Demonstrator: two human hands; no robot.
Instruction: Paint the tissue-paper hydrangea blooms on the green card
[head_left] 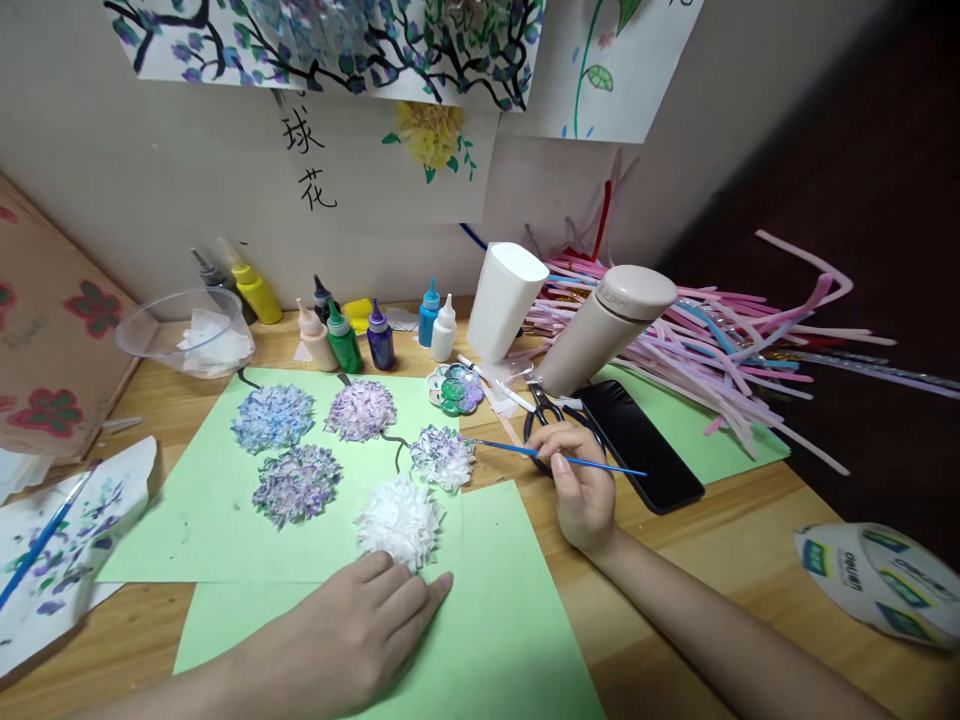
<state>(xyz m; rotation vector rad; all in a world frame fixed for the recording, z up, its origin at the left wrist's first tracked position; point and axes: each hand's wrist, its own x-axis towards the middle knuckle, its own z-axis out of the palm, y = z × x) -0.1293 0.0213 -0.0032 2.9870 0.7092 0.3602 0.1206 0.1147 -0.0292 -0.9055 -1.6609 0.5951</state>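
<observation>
My right hand [585, 485] pinches a thin blue paintbrush [510, 447]; its bristle end points left, at the edge of a small white-and-purple paper flower [442, 457]. Whether the tip touches the petals I cannot tell. My left hand [375, 610] lies palm down on the green paper [510, 620], its fingers at the near edge of a plain white paper flower [401, 520], with the thumb apart. Around them lie a blue flower [274, 415], a lilac one [361, 409] and a purple-grey one [298, 484]. A paint-smeared flower-shaped palette [455, 389] sits behind.
Behind stand several paint bottles [345, 338], a clear bowl [135, 335], a white container [506, 300] and a tilted tumbler [607, 325]. Scissors [546, 400], a black phone [641, 445] and pipe cleaners [697, 340] are right. Another brush [41, 540] rests left; a tape roll [874, 580] sits front right.
</observation>
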